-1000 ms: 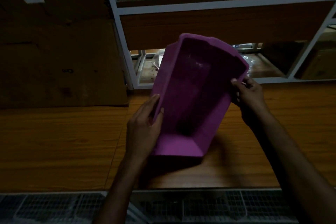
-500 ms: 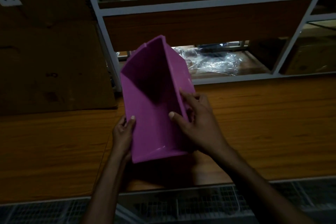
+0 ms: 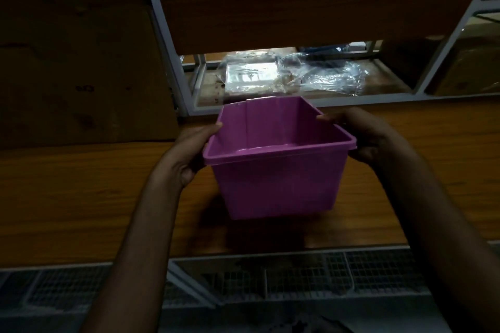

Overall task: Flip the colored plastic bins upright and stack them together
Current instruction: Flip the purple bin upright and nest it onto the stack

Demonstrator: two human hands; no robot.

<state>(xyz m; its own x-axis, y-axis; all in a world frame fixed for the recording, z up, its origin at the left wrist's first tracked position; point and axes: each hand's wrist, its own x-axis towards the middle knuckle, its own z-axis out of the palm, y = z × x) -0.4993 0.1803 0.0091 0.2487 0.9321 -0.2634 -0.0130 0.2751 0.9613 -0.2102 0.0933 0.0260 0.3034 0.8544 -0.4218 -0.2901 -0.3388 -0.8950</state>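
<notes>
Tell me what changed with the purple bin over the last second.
The purple bin was turned from tilted, opening facing the camera, to upright with its opening up. The right hand shifted to the right rim; the left hand moved up to the left rim. Both hands kept hold; the wooden table is unchanged.
</notes>
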